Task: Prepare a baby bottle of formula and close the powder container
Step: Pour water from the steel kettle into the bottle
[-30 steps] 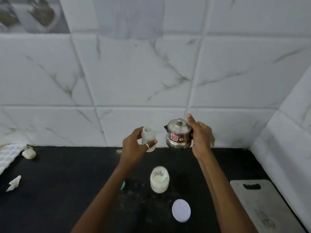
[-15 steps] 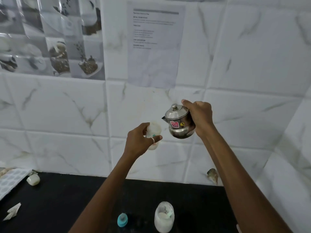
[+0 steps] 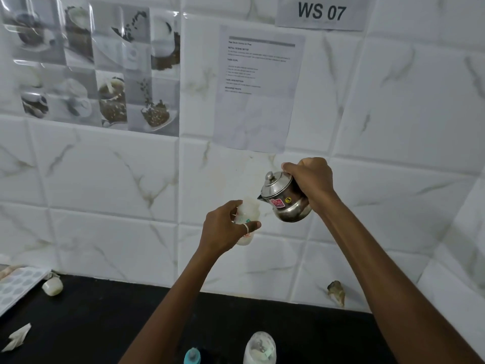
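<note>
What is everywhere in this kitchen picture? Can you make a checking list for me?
Surface: black counter, dusty in spots.
Job's things: baby bottle held up in left hand; steel kettle tilted toward it in right hand, spout at the bottle's mouth; open powder container and teal nipple cap on the counter.
Clutter: crumpled paper, small white jar, dotted mat at the left.
Hands: both closed around their items.
Cables: nothing seen.
Surroundings: marble-look tiles, printed sheet, sign reading WS 07, chipped tile.
</note>
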The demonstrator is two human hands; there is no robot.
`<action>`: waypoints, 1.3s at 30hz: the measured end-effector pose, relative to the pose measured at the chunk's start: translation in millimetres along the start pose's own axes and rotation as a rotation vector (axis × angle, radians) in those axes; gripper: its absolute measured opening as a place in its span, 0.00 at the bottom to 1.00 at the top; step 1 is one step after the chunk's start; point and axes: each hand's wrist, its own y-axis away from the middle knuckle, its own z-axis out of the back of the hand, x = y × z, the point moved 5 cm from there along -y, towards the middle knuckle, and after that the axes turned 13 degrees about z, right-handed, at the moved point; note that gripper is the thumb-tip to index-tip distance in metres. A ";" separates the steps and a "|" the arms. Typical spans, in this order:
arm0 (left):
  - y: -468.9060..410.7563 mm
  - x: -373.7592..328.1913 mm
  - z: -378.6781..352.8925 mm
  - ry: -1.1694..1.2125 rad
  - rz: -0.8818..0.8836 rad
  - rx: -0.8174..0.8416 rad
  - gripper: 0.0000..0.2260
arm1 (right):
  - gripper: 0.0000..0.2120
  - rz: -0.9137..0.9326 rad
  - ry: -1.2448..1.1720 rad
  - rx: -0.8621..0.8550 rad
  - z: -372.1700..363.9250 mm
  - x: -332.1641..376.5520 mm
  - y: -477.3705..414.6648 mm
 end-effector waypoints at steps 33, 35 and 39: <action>-10.4 -3.9 18.4 -0.016 -0.009 -0.030 0.35 | 0.17 0.075 0.214 0.078 -18.8 45.5 -17.7; -10.9 -4.1 19.0 -0.018 -0.014 -0.042 0.36 | 0.17 0.076 0.221 0.077 -19.9 46.6 -18.5; -11.0 -5.6 19.9 -0.018 -0.029 -0.049 0.36 | 0.14 0.087 0.232 0.077 -20.5 49.5 -20.7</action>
